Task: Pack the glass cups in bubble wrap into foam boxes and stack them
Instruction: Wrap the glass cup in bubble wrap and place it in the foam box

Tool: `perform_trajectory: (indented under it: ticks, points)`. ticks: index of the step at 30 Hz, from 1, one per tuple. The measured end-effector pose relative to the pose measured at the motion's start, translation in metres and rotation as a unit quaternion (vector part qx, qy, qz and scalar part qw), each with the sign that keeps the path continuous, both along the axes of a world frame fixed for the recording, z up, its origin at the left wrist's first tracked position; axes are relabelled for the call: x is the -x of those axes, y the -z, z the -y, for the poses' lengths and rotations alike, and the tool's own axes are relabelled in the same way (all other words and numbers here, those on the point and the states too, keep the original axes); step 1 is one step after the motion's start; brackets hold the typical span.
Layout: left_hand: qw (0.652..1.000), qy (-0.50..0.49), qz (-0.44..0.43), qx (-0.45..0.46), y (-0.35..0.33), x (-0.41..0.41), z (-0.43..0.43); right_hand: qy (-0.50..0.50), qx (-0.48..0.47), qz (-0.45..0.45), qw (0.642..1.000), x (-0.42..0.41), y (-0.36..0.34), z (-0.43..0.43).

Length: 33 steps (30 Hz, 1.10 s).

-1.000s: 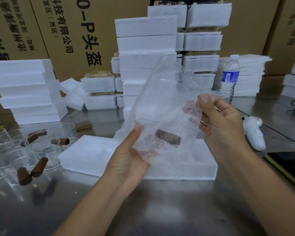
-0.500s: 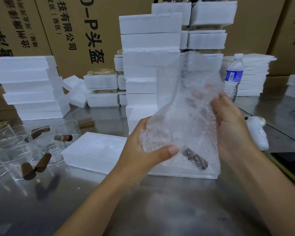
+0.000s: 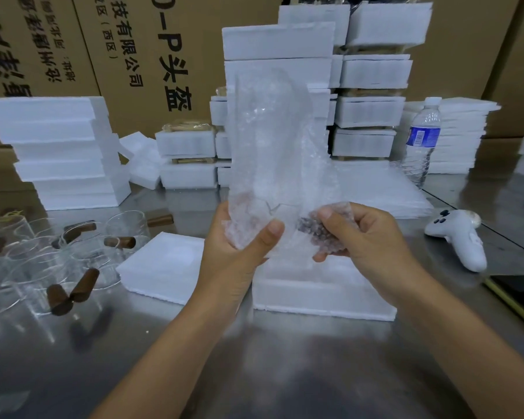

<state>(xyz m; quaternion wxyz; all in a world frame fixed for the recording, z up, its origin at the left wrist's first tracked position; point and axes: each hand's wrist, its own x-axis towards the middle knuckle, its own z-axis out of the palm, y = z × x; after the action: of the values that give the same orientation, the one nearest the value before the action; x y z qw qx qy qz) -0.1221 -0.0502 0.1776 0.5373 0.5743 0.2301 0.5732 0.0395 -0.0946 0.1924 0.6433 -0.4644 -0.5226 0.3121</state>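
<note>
A glass cup with a brown handle sits inside a bubble wrap bag [image 3: 273, 152] that I hold upright above the table. My left hand [image 3: 239, 252] grips the bag's lower left with the thumb across the front. My right hand [image 3: 363, 237] pinches the lower right, where the brown handle [image 3: 312, 229] shows through the wrap. Below the hands lies an open white foam box [image 3: 324, 297], with a second foam piece [image 3: 164, 267] at its left. Several bare glass cups with brown handles [image 3: 73, 255] lie at the left.
Stacks of white foam boxes [image 3: 279, 52] rise behind, with another stack [image 3: 61, 152] at the left. A water bottle [image 3: 421, 140], a white controller [image 3: 457, 237] and a dark phone [image 3: 518, 294] sit at the right. Cardboard cartons stand along the back.
The bag has swung from tilted to upright. The cup has dropped to the bottom of the bag, and both hands have moved down to grip the lower end.
</note>
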Motion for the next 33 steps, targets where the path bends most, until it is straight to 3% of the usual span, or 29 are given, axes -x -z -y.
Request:
perform_trajectory:
  ticks: [6, 13, 16, 22, 33]
  points:
    - [0.968, -0.077, -0.172, -0.164, -0.008, 0.015, -0.005, 0.032, 0.001, -0.018, 0.999, 0.002, 0.002, -0.002]
    - [0.954, -0.025, -0.241, -0.175, -0.011, 0.025, -0.009, 0.049, -0.012, 0.001, 0.999, 0.005, 0.001, 0.0]
    - [0.964, 0.004, -0.226, -0.139, -0.009, 0.024, -0.009, 0.075, -0.016, 0.052, 0.996, 0.005, 0.001, 0.002]
    - [0.977, 0.047, -0.183, -0.1, -0.001, 0.02, -0.01, 0.117, -0.046, 0.056, 0.991, 0.001, -0.001, 0.002]
    - [0.968, 0.041, -0.214, -0.126, 0.006, 0.008, -0.001, 0.066, -0.089, 0.093, 0.99, 0.003, -0.003, 0.007]
